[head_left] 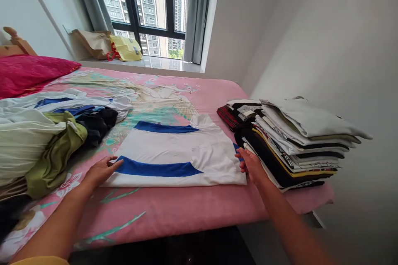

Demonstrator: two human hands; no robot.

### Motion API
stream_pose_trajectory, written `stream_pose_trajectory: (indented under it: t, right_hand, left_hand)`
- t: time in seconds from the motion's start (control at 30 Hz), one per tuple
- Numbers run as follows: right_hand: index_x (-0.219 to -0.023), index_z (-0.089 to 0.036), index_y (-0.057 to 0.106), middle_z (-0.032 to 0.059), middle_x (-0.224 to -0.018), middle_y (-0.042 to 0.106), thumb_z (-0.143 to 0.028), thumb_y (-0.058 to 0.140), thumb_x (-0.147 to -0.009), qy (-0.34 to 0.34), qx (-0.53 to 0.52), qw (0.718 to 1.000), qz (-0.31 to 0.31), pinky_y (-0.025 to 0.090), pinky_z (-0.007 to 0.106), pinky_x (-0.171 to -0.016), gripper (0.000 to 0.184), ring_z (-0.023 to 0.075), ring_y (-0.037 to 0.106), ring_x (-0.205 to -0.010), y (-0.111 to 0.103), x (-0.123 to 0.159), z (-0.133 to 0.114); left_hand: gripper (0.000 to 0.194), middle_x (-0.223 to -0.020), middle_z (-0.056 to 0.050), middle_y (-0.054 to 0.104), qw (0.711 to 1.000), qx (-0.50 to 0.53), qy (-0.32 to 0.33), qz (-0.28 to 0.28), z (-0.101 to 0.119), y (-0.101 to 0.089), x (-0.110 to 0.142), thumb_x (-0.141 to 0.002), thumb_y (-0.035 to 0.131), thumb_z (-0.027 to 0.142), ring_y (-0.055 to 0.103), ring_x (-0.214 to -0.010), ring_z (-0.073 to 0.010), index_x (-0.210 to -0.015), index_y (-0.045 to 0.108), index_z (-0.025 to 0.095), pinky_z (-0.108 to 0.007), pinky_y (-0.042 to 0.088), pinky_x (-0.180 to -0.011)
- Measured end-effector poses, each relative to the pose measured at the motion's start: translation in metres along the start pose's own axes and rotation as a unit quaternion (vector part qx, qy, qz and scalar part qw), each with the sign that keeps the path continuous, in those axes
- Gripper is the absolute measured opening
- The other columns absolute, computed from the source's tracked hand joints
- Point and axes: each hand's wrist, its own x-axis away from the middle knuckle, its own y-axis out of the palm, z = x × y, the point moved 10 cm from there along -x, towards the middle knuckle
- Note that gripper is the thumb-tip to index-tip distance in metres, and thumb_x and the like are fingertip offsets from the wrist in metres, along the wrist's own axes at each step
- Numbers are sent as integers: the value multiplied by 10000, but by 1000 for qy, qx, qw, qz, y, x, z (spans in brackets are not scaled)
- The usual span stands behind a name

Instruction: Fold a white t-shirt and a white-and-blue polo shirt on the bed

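Observation:
A white T-shirt with blue bands lies flat and folded into a rough rectangle on the bed, a few soft wrinkles at its right part. My left hand is at its left edge, closed lightly on the cloth with the thumb over the lower blue band. On the opposite side my right hand has its fingers bent around the right edge, beside a small blue patch. The undersides of both hands' fingertips are hidden.
Close to my right hand stands a tall stack of folded clothes. A loose heap of clothes fills the left of the pink flowered bedsheet. Behind are a red pillow, a brown paper bag and a yellow bag by the window.

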Motion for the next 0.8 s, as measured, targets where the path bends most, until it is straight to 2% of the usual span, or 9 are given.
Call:
stream_pose_trajectory:
  t: [0.1,0.23,0.37,0.5,0.6,0.73,0.8]
  right_hand:
    - [-918,-169,595,41,-931,634,-550,602,-718,5,75,997,3,338,163,-344,431,33,411,-436,-25,13,35]
    - [-1006,-182,593,-1,-777,619,-517,645,-685,27,124,992,-25,340,166,-344,467,51,423,-431,-41,31,71]
    - [-1000,-167,608,-10,-663,604,-464,675,-662,58,169,983,-42,295,175,-318,455,63,412,-393,-38,31,80]
    - [-767,-164,601,-57,-463,476,-432,679,-643,50,237,968,-64,265,168,-311,305,77,413,-365,-26,28,74]
    - [-748,-181,534,-66,-509,488,-443,655,-660,32,208,974,-84,282,171,-309,302,84,459,-361,-19,29,75]
    - [-842,-198,492,-71,-578,498,-483,632,-696,69,102,985,-119,322,172,-312,349,102,531,-400,-16,33,93]
    - [-922,-195,502,-53,-655,539,-464,667,-675,77,80,986,-124,347,172,-314,400,112,572,-448,-17,35,97]
  left_hand:
    - [620,-865,-20,696,1000,-3,-24,-1,-24,6,-3,-651,555,649,635,-868,-249,-1104,616,230,-315,454,-755]
    - [571,-794,-18,687,998,-5,-61,-21,-42,3,3,-653,536,658,630,-774,-245,-1010,643,225,-308,456,-659]
    - [500,-623,18,629,987,-2,-122,-101,-47,6,17,-646,537,659,577,-625,-189,-809,644,199,-245,399,-518]
    - [512,-480,33,511,979,26,-151,-135,-39,2,39,-590,576,682,481,-467,-143,-706,605,184,-228,305,-418]
    - [483,-401,57,386,970,90,-168,-154,-33,2,57,-562,605,664,375,-375,-113,-624,545,190,-231,252,-379]
    - [459,-468,75,405,949,233,-157,-142,-25,3,71,-551,637,619,347,-359,-83,-706,535,199,-212,245,-357]
    - [484,-470,80,389,948,242,-148,-145,-25,7,74,-562,616,642,337,-349,-76,-733,538,196,-204,229,-344]
